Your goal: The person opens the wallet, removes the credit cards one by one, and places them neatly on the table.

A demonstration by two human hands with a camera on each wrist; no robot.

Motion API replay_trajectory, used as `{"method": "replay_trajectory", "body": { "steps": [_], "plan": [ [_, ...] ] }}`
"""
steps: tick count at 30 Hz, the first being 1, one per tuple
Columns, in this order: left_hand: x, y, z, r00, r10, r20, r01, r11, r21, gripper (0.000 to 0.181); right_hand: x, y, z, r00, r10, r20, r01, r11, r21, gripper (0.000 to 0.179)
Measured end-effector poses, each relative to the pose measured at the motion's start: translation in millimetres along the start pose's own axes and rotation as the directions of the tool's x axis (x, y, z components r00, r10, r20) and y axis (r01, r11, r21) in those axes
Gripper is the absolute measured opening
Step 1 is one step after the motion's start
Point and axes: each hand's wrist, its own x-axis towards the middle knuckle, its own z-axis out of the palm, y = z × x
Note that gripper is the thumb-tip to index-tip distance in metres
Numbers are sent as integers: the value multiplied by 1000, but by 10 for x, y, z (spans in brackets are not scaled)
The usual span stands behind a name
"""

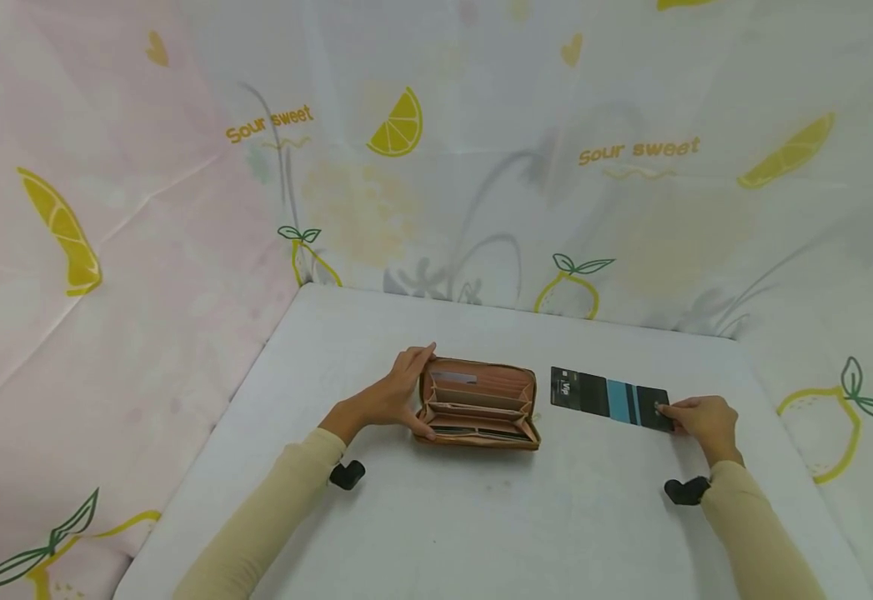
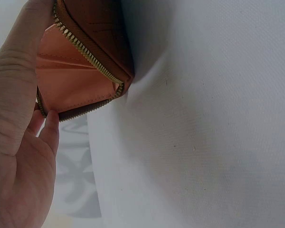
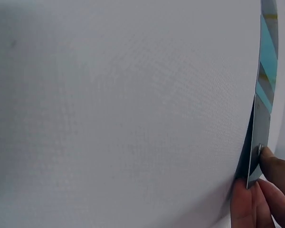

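A brown zip-around wallet (image 1: 492, 377) stands unzipped on the white table, its pleated pockets spread and showing several cards or papers inside. My left hand (image 1: 393, 398) grips its left end, with the thumb at the front edge and the fingers at the back. In the left wrist view, the brass zipper (image 2: 88, 53) runs along the wallet's mouth. To the right lies a row of cards, with a black "Vip" card (image 1: 565, 389) at its left and a blue-striped part (image 1: 619, 402) in the middle. My right hand (image 1: 706, 423) pinches the dark card (image 3: 260, 128) at the row's right end, slightly lifted.
The white table (image 1: 436, 533) meets a lemon-printed cloth (image 1: 474, 192) at its back and sides. Black wrist devices (image 1: 348, 475) hang at both sleeves.
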Motion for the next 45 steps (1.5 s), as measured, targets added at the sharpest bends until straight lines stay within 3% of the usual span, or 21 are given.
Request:
{"method": "replay_trajectory", "body": {
  "steps": [3, 9, 16, 20, 25, 31, 39, 42, 45],
  "plan": [
    [4, 5, -18, 1000, -6, 8, 6, 1000, 4, 143, -7, -33, -10, 1000, -4, -2, 4, 1000, -7, 37],
    [-1, 20, -39, 1000, -27, 16, 27, 1000, 4, 143, -13, -72, -11, 995, -96, 0, 96, 993, -68, 34],
    [-12, 6, -38, 1000, -5, -5, 5, 1000, 15, 143, 32, -124, 23, 992, -127, -16, 126, 989, -76, 27],
    [-22, -1, -34, 1000, 7, -8, -6, 1000, 22, 143, 40, -289, 109, 984, -170, -45, 166, 983, -78, 22],
    [-27, -3, -28, 1000, 5, -4, -5, 1000, 22, 142, 44, -704, 253, 948, -311, -65, 306, 948, -84, 21],
    [-32, -2, -31, 1000, 7, -7, -7, 1000, 21, 142, -55, -1410, 441, 871, -487, -63, 484, 873, -59, 19],
    [-32, 27, -25, 1000, 15, 15, -16, 1000, 18, 141, -293, -2204, 759, 698, -715, -27, 715, 699, -16, 12],
    [-28, 35, -25, 1000, 12, 14, -12, 1000, 13, 141, -388, -2426, 869, 647, -763, 1, 763, 647, 2, 10],
    [-29, 33, -23, 1000, 7, 8, -8, 1000, 7, 141, -454, -2608, 988, 610, -791, 38, 791, 611, 11, 9]
  ]
}}
